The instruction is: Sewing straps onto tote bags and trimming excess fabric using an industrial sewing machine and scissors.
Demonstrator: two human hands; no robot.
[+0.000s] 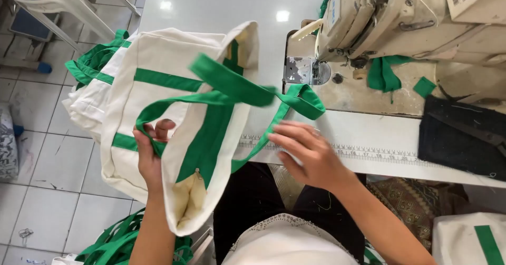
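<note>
Gripping a flat green webbing strap [158,107], the left hand [148,151] has its fingers curled shut around it, holding up a cream canvas tote bag [158,49] left of the sewing machine [390,17]. More such bags lie stacked behind it. The right hand [308,151] hovers blurred, fingers spread and empty, just below the strap's looped end [303,99], over the pale worktop [369,133] with its printed ruler strip [369,151].

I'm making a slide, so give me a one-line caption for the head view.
Left hand grips a green strap of a cream bag; right hand open beside a sewing machine.
</note>
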